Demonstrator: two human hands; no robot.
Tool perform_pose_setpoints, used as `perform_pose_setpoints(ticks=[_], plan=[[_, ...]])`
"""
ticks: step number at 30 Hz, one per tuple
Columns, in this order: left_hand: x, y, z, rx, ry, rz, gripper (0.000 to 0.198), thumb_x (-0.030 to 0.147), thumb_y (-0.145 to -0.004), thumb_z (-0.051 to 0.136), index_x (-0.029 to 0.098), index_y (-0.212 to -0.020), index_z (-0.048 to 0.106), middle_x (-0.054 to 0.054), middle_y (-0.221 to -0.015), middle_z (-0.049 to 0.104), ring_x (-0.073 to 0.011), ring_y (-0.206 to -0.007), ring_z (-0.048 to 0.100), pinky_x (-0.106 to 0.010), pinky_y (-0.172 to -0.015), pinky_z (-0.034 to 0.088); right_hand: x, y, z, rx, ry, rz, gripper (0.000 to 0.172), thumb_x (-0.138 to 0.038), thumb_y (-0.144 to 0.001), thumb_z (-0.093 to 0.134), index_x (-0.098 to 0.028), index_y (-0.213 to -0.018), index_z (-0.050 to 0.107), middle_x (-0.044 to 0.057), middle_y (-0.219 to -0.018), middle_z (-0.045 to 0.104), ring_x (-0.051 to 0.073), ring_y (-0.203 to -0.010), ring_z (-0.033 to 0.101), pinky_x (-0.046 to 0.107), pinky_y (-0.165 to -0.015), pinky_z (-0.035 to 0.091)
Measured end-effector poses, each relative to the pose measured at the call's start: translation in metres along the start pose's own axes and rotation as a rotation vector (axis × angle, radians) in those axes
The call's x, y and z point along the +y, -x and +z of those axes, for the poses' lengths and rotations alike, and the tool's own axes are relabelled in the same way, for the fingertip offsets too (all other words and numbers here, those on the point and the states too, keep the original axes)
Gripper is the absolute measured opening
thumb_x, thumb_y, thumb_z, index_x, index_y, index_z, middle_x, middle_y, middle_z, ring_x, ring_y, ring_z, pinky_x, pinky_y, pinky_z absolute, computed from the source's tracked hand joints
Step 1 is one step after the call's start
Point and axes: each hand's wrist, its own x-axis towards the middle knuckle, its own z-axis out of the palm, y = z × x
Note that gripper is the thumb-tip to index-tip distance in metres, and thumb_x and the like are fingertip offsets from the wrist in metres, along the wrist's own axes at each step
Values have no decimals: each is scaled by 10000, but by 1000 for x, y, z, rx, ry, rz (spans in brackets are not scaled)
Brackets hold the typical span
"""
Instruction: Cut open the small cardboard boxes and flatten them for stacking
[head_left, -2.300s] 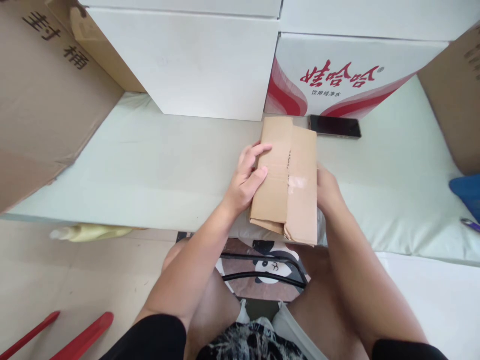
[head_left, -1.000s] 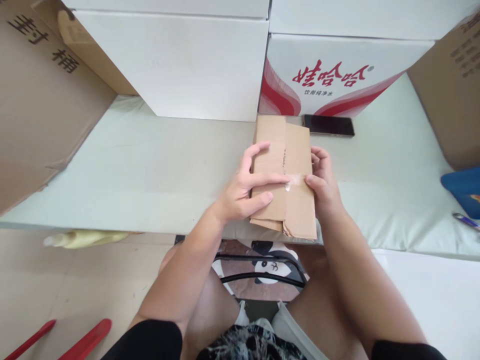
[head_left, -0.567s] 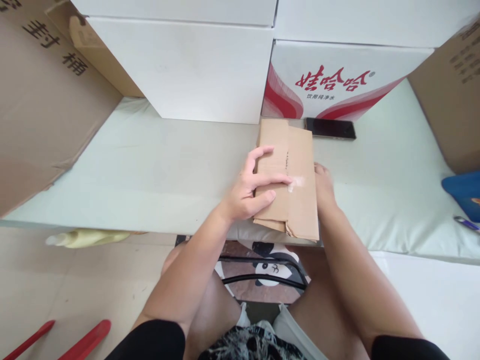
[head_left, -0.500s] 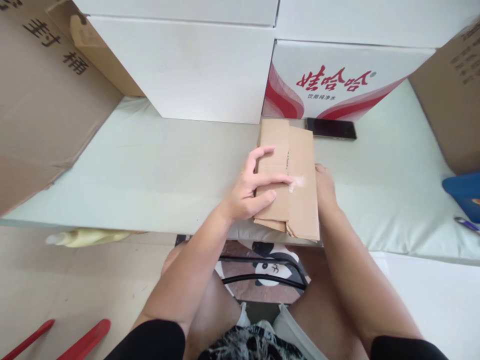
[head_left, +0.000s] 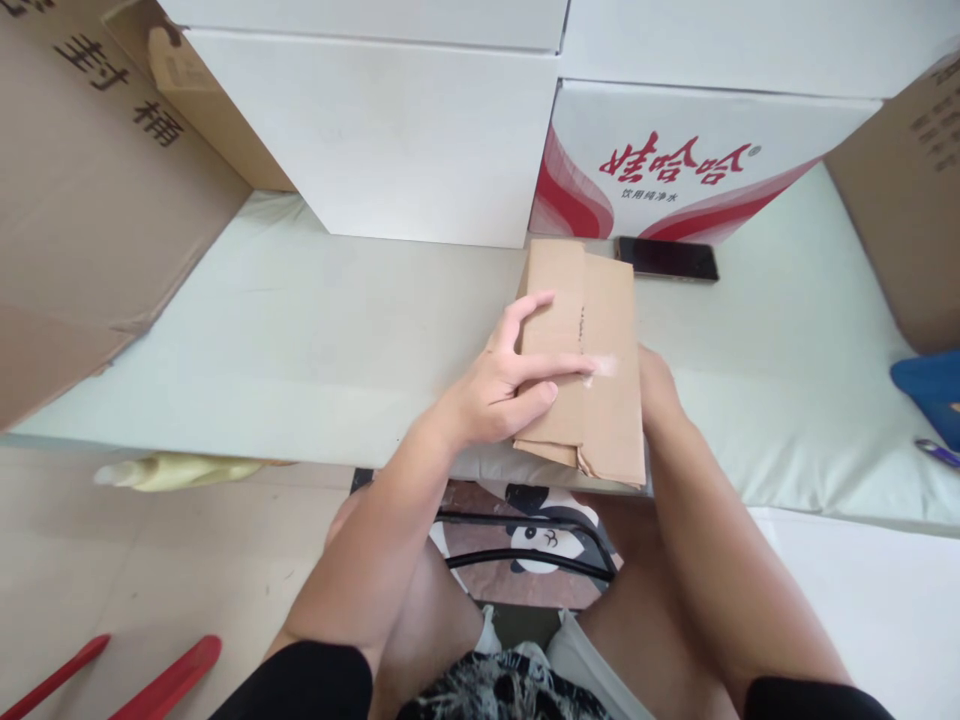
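A small brown cardboard box (head_left: 600, 300) lies at the near edge of the pale green table (head_left: 300, 340), its two top flaps folded shut with a scrap of clear tape across the seam. My left hand (head_left: 510, 385) lies on the left flap, fingers spread and pressing down, the index finger reaching to the tape. My right hand (head_left: 654, 385) is against the box's right side; its fingers are hidden behind the box.
A black phone (head_left: 667, 260) lies just behind the box. White cartons, one with red print (head_left: 675, 160), stand along the back. Large brown cartons (head_left: 90, 200) flank both sides. A blue object (head_left: 930, 385) sits at the right edge. A panda stool (head_left: 536, 525) is under the table.
One second ago my right hand's fingers lay on the right flap by the tape; they have since dropped to the box's right side. My left hand stays pressed on the flaps.
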Motion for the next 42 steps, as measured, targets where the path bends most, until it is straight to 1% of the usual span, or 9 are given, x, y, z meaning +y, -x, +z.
perform_pose_setpoints(ticks=[13, 17, 20, 24, 28, 31, 34, 37, 42], plan=[[8, 1, -11, -5, -47, -47, 349, 390, -992, 520, 305, -1253, 736, -80, -1634, 270, -348, -1605, 262, -565, -1337, 285, 1, 1, -8, -77, -158, 34, 375, -458, -847, 556, -185, -1045, 720, 105, -968, 769, 248, -796, 645, 364, -740, 454], [9, 1, -9, -12, -23, -47, 362, 374, -997, 520, 292, -1269, 745, -84, -1655, 253, -357, -1610, 265, -554, -1339, 284, -1, 3, -9, 75, -426, 100, 334, -428, -753, 622, -188, -981, 669, 56, -942, 729, 159, -657, 567, 316, -656, 436], [13, 0, -8, -20, -20, -61, 380, 344, -1002, 502, 267, -1277, 753, -98, -1669, 252, -366, -1612, 275, -555, -1337, 285, -5, 7, -16, 287, -678, 94, 277, -357, -676, 659, -204, -904, 622, -14, -839, 653, 98, -568, 523, 253, -550, 395], [16, -2, -8, -31, -23, -99, 387, 325, -1000, 504, 254, -1285, 757, -104, -1684, 264, -363, -1617, 274, -552, -1336, 285, -15, 16, -34, 541, -1022, -23, 249, -262, -620, 619, -219, -856, 548, -62, -734, 600, 67, -433, 472, 211, -404, 333], [16, -2, -7, -24, -3, -90, 406, 318, -991, 508, 218, -1295, 757, -143, -1677, 261, -368, -1621, 273, -535, -1333, 302, -30, 24, -48, 647, -1280, -136, 228, -207, -540, 630, -214, -756, 557, -59, -653, 604, 96, -411, 506, 208, -303, 361], [15, -3, -7, -23, -8, -92, 407, 319, -994, 503, 218, -1295, 757, -145, -1674, 267, -365, -1615, 288, -540, -1332, 304, -37, 27, -53, 746, -1323, -188, 198, -170, -507, 618, -211, -698, 581, -69, -588, 561, 121, -478, 566, 199, -281, 390], [15, -2, -8, -23, -14, -93, 401, 322, -992, 509, 223, -1290, 758, -138, -1675, 277, -366, -1612, 293, -551, -1330, 307, -39, 28, -56, 853, -1332, -193, 134, -178, -541, 610, -228, -626, 519, -80, -493, 532, 97, -404, 477, 183, -266, 322], [15, -2, -8, -19, -21, -98, 385, 318, -987, 525, 238, -1280, 761, -120, -1680, 292, -368, -1607, 301, -560, -1325, 315, -40, 28, -57, 836, -1348, -202, 176, -220, -574, 600, -241, -533, 431, -81, -428, 482, 69, -314, 355, 203, -254, 269], [14, -2, -7, -3, -28, -107, 372, 307, -979, 536, 259, -1268, 766, -91, -1691, 294, -369, -1602, 308, -569, -1323, 318, -40, 29, -57, 849, -1350, -233, 166, -239, -593, 596, -221, -538, 441, -84, -501, 419, 28, -358, 308, 176, -279, 260]])
